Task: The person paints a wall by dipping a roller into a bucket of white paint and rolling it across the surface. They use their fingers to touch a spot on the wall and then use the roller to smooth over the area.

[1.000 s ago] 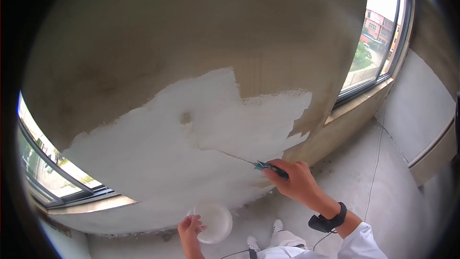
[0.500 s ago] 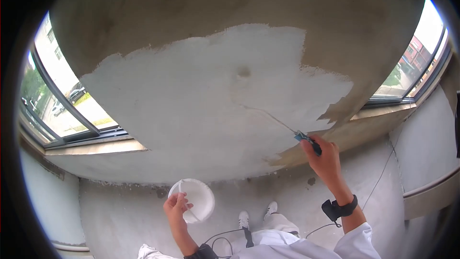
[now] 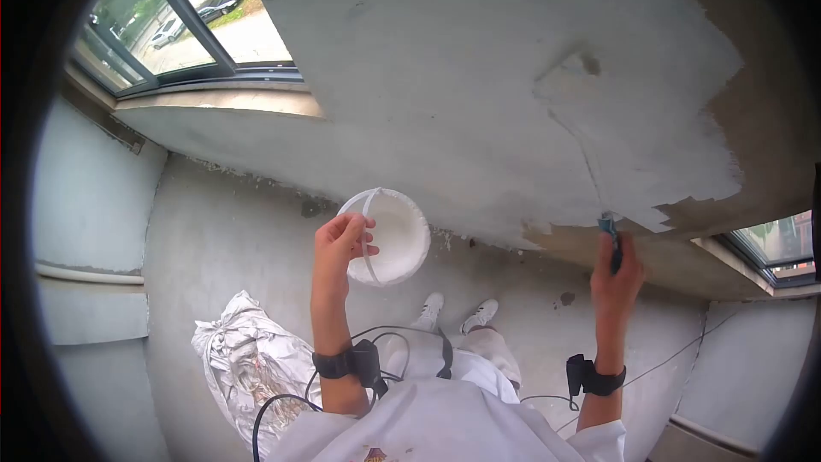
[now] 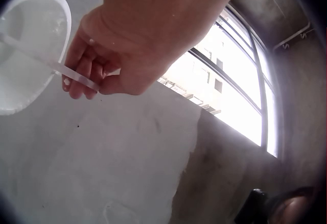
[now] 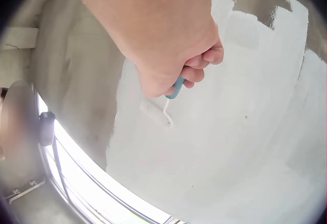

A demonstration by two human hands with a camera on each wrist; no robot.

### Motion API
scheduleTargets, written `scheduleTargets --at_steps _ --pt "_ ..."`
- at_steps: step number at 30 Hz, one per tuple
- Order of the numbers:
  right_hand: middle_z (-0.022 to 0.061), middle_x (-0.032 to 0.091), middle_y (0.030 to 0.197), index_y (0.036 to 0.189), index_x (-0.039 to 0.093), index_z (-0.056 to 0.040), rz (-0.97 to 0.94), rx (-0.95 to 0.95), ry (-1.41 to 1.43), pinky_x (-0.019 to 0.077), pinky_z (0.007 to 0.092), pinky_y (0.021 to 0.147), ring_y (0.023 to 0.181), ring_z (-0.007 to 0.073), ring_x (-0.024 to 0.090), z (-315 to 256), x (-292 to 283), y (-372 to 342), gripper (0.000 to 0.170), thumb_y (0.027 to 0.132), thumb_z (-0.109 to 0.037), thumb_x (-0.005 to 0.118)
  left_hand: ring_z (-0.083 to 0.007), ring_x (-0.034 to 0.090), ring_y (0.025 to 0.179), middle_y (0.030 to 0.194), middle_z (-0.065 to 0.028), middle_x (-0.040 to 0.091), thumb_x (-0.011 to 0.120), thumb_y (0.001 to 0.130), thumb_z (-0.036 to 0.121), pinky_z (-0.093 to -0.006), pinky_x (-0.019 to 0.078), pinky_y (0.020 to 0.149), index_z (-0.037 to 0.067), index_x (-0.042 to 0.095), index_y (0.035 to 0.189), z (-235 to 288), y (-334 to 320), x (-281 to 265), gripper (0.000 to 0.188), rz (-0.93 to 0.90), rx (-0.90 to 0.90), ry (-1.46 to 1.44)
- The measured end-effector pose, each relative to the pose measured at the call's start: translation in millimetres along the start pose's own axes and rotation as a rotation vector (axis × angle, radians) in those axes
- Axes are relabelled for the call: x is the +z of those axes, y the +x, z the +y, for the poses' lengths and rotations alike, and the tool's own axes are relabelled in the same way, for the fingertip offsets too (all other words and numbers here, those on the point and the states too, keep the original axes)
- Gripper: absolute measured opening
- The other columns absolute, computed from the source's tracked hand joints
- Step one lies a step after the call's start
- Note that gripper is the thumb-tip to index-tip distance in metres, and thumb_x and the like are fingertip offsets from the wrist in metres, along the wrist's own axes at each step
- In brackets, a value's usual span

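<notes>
My left hand (image 3: 338,244) grips the thin white handle (image 4: 76,76) of a white bucket (image 3: 422,221). Pale paint shows inside the bucket. On the other side, my right hand (image 3: 617,281) is wrapped round the blue grip (image 5: 176,88) of a paint roller. Its long wire frame (image 3: 581,147) reaches up across the wall (image 3: 445,43). In the right wrist view, the white roller sleeve (image 5: 155,112) lies close against the white-coated area and nearly blends into it. A brownish uncoated area (image 5: 76,76) borders the white coat.
Windows stand at the left (image 3: 184,34) and the lower right (image 3: 782,248) of the wall. A crumpled white sack (image 3: 248,359) lies on the grey floor (image 3: 197,231) at the left. Black cables (image 3: 274,402) run from both wrist straps, near my shoes (image 3: 479,315).
The head view has swung left and down, bringing the sack and more floor into view. Both hands keep their holds. The roller frame now appears more upright in the head view.
</notes>
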State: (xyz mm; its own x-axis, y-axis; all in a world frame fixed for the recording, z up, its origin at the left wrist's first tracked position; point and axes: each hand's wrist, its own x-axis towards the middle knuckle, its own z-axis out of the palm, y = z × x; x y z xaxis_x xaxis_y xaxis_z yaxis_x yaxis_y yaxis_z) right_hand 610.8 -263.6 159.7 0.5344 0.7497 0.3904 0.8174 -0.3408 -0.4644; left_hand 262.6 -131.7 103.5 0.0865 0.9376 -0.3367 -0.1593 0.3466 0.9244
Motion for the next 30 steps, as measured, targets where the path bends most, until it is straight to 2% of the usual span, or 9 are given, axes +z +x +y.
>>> scheduleTargets --at_steps 3,5,7,11,14,22,25,30 --pt "0.0095 0.060 0.060 0.086 0.055 -0.0060 -0.009 -0.151 -0.049 0.0445 0.0430 0.051 0.056 0.0327 0.062 -16.0 18.0 7.0 0.023 0.095 -0.027 0.058 -0.0070 0.057 0.068 0.082 -0.0018 0.064 0.062 0.095 0.021 -0.0272 0.0569 0.063 0.002 0.068 0.091 -5.7 7.1 -0.4 0.020 -0.018 0.008 0.004" --pt "0.0100 0.058 0.057 0.084 0.053 -0.0073 -0.088 -0.160 -0.032 0.0449 0.0440 0.049 0.053 0.0335 0.061 -27.0 26.2 13.5 0.025 0.095 -0.029 0.058 -0.0068 0.058 0.066 0.082 -0.0021 0.064 0.062 0.095 0.020 -0.0274 0.0572 0.061 0.002 0.068 0.091 -9.0 9.8 3.6 0.019 0.003 0.002 0.008" --pt "0.0108 0.057 0.053 0.078 0.053 -0.0063 -0.239 -0.089 0.011 0.0445 0.0445 0.049 0.049 0.0352 0.059 -34.7 30.7 23.0 0.034 0.094 -0.035 0.060 -0.0065 0.057 0.065 0.082 -0.0025 0.064 0.061 0.095 0.018 -0.0276 0.0573 0.059 0.002 0.067 0.089 -11.4 11.6 6.9 0.018 0.009 0.000 -0.003" --pt "0.0113 0.054 0.048 0.069 0.053 -0.0060 -0.193 -0.100 -0.071 0.0437 0.0442 0.047 0.046 0.0361 0.057 -31.5 34.4 41.3 0.044 0.093 -0.042 0.060 -0.0063 0.056 0.066 0.084 -0.0029 0.064 0.060 0.095 0.017 -0.0280 0.0572 0.058 0.002 0.066 0.088 -12.1 14.6 4.8 0.018 0.003 0.003 0.015" --pt "0.0117 0.054 0.048 0.067 0.053 -0.0059 -0.122 -0.102 -0.162 0.0436 0.0439 0.047 0.046 0.0361 0.056 -8.4 31.5 46.8 0.048 0.092 -0.046 0.061 -0.0086 0.057 0.070 0.086 -0.0034 0.066 0.062 0.094 0.018 -0.0289 0.0563 0.061 0.002 0.068 0.090 -12.4 13.5 2.8 0.018 -0.010 -0.003 0.014" --pt "0.0122 0.056 0.052 0.069 0.055 -0.0058 -0.019 -0.035 -0.418 0.0449 0.0444 0.049 0.051 0.0353 0.060 86.5 -14.9 33.1 0.045 0.091 -0.045 0.062 -0.0095 0.057 0.070 0.088 -0.0052 0.066 0.062 0.094 0.017 -0.0296 0.0559 0.059 0.000 0.068 0.089 -12.8 14.0 14.8 0.019 -0.050 -0.031 0.057" --pt "0.0131 0.060 0.057 0.072 0.057 -0.0061 -0.058 0.081 -0.453 0.0474 0.0468 0.057 0.058 0.0388 0.062 112.4 -35.0 25.6 0.038 0.091 -0.039 0.062 -0.0101 0.057 0.070 0.089 -0.0058 0.066 0.062 0.094 0.018 -0.0301 0.0559 0.059 0.000 0.068 0.090 -13.4 9.9 24.3 0.019 -0.061 -0.035 0.076" --pt "0.0149 0.060 0.056 0.070 0.057 -0.0060 0.004 0.118 -0.491 0.0490 0.0456 0.055 0.056 0.0377 0.063 171.6 -61.0 12.2 0.041 0.090 -0.041 0.062 -0.0109 0.057 0.071 0.087 -0.0057 0.066 0.063 0.094 0.018 -0.0305 0.0559 0.059 0.000 0.068 0.090 -12.9 -7.0 47.5 0.019 -0.056 0.013 0.075"
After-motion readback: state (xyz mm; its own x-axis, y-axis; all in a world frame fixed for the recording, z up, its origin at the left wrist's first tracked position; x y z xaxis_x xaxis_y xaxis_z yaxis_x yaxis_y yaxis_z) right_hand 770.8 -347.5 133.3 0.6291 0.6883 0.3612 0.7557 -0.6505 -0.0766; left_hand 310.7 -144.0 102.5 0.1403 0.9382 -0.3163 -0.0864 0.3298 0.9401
